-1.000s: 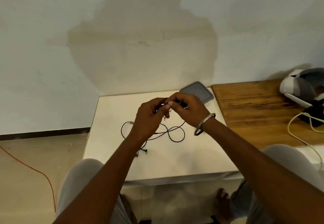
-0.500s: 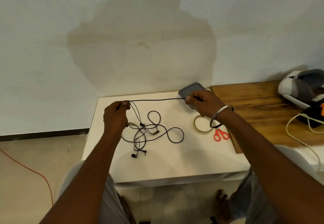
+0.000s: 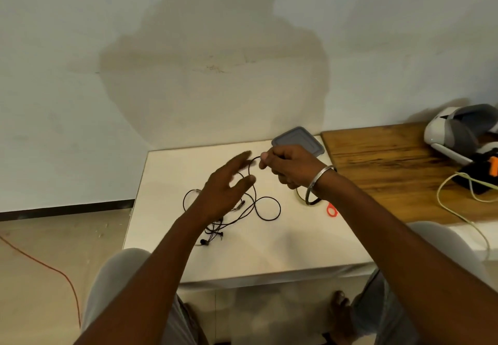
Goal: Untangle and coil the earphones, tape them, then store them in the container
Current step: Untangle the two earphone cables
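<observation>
Black tangled earphones point(image 3: 265, 209) lie in loops on the white table point(image 3: 269, 250). My right hand point(image 3: 291, 168) pinches one end of the cable above the table, just in front of the grey lidded container point(image 3: 299, 141). My left hand point(image 3: 226, 188) hovers over the tangle with fingers spread, blurred, holding nothing. A tape roll point(image 3: 303, 199) lies partly hidden under my right wrist.
Orange-handled scissors point(image 3: 332, 211) peek out beside my right forearm. A wooden board point(image 3: 390, 166) lies to the right, with a white headset point(image 3: 458, 134), a dark device and a pale cable point(image 3: 458, 209). An orange cord point(image 3: 40, 261) runs across the floor at left.
My left hand let go of the cable it held stretched out and moved right toward my right hand, fingers now spread. The taut cable has gone slack into a loop.
</observation>
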